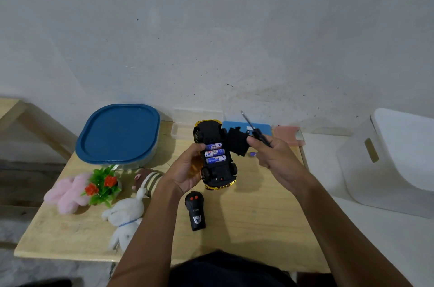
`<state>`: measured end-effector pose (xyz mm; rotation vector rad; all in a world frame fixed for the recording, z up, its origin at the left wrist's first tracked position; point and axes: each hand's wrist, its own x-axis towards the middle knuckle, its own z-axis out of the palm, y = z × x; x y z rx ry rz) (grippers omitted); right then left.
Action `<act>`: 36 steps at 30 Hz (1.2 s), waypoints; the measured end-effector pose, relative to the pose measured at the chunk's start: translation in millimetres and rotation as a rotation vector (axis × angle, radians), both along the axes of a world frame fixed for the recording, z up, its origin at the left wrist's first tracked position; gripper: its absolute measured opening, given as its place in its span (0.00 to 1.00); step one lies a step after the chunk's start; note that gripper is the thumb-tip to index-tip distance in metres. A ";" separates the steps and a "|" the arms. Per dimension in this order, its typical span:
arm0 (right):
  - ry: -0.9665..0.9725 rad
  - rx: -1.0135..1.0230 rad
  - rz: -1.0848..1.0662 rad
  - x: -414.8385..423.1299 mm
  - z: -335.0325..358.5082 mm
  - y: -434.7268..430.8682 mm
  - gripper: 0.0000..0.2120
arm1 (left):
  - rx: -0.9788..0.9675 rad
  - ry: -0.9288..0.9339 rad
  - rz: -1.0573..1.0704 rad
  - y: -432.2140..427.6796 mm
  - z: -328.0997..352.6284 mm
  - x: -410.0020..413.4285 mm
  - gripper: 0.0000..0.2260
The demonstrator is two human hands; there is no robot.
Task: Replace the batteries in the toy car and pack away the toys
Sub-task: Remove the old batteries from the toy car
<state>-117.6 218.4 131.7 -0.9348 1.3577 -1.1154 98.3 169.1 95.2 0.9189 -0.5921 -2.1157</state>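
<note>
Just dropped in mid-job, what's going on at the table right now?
A person's left hand holds the black-and-gold toy car upside down, its battery bay open with three blue-and-white batteries seated. The right hand grips the black battery cover together with a thin black screwdriver. The black remote control and plush toys lie unpacked on the wooden table.

The print on the batteries (215,152) in the toy car (218,170) was too blurred to read. The right hand (274,157) hid part of the screwdriver (254,130) handle and of a small purple thing (252,154). The left hand (187,169) and its arm covered part of a striped plush (148,177). At the right edge, the white bin (399,164) was cut off.
</note>
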 end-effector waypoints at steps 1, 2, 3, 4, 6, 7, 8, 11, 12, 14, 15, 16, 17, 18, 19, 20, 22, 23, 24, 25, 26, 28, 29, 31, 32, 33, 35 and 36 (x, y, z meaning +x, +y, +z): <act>-0.005 0.018 -0.039 -7.2 -5.6 2.6 0.18 | 0.005 0.004 0.004 -0.1 -0.3 0.6 0.11; 0.019 0.049 -0.082 -13.8 -13.5 6.1 0.19 | 0.011 0.007 0.004 -0.7 -0.6 0.8 0.12; 0.061 0.094 -0.126 -19.3 -23.2 10.2 0.17 | 0.015 0.007 -0.001 -1.2 -0.9 1.1 0.13; 0.118 0.150 -0.169 -23.9 -34.6 15.4 0.14 | 0.017 0.002 -0.009 -1.4 -1.1 0.9 0.14; 0.274 0.279 -0.213 -30.4 -61.2 25.8 0.12 | 0.028 -0.022 -0.019 -2.0 -2.9 0.8 0.16; 0.329 0.332 -0.205 -31.8 -76.2 30.6 0.12 | 0.035 -0.038 -0.027 -2.4 -4.4 0.8 0.17; 0.354 0.373 -0.194 -32.0 -91.3 35.1 0.12 | 0.040 -0.053 -0.036 -2.5 -5.1 0.5 0.18; 0.340 0.419 -0.224 -29.0 -124.1 43.0 0.12 | 0.039 -0.085 -0.058 -2.4 -7.7 0.2 0.18; 0.340 0.424 -0.240 -28.1 -131.8 43.3 0.11 | 0.040 -0.097 -0.061 -2.2 -7.9 0.0 0.18; 0.378 0.425 -0.264 -26.5 -144.9 42.4 0.11 | 0.040 -0.112 -0.063 -2.3 -9.2 0.1 0.19; 0.402 0.420 -0.270 -25.9 -150.8 41.8 0.11 | 0.039 -0.122 -0.063 -2.6 -9.8 -0.1 0.19; 0.433 0.417 -0.274 -25.1 -155.5 41.1 0.10 | 0.039 -0.130 -0.062 -2.9 -10.2 -0.4 0.19; 0.474 0.409 -0.271 -24.8 -159.4 40.5 0.10 | 0.039 -0.135 -0.062 -3.3 -10.8 -0.8 0.19; 0.525 0.405 -0.268 -24.4 -162.7 39.9 0.10 | 0.038 -0.138 -0.066 -3.7 -11.4 -1.5 0.19; 0.576 0.405 -0.268 -23.9 -165.0 39.5 0.10 | 0.038 -0.140 -0.071 -4.1 -12.0 -2.2 0.18; 0.627 0.407 -0.282 -23.2 -167.5 39.4 0.09 | 0.040 -0.143 -0.075 -4.1 -12.0 -3.2 0.18; 0.714 0.409 -0.344 -20.9 -171.8 39.8 0.10 | 0.044 -0.155 -0.087 -4.1 -12.4 -4.7 0.16; 0.746 0.408 -0.384 -19.7 -173.7 40.6 0.12 | 0.047 -0.158 -0.091 -4.2 -12.5 -5.3 0.16; 0.775 0.412 -0.418 -19.1 -177.2 41.9 0.13 | 0.051 -0.159 -0.093 -4.1 -12.3 -5.7 0.16; 0.802 0.418 -0.444 -18.1 -177.6 43.7 0.13 | 0.054 -0.155 -0.094 -4.2 -12.2 -5.9 0.15; 0.832 0.428 -0.462 -17.8 -178.0 45.8 0.13 | 0.057 -0.149 -0.093 -4.4 -12.4 -6.0 0.15; 0.895 0.451 -0.475 -18.3 -177.6 49.7 0.13 | 0.062 -0.141 -0.091 -4.4 -12.3 -7.0 0.16; 0.915 0.457 -0.471 -19.0 -177.5 51.3 0.14 | 0.063 -0.138 -0.090 -4.4 -12.3 -7.3 0.16; 0.921 0.464 -0.459 -21.0 -178.7 53.6 0.15 | 0.067 -0.141 -0.090 -4.0 -11.9 -8.4 0.16; 0.907 0.463 -0.455 -21.4 -178.6 54.1 0.15 | 0.067 -0.144 -0.092 -3.8 -11.7 -8.8 0.16; 0.889 0.457 -0.456 -21.5 -177.5 54.4 0.15 | 0.066 -0.144 -0.095 -3.7 -11.3 -9.1 0.16; 0.846 0.443 -0.461 -21.4 -175.3 55.1 0.13 | 0.066 -0.142 -0.101 -3.0 -10.2 -9.6 0.17; 0.833 0.437 -0.460 -21.8 -175.0 55.5 0.12 | 0.067 -0.140 -0.104 -2.8 -9.7 -9.8 0.17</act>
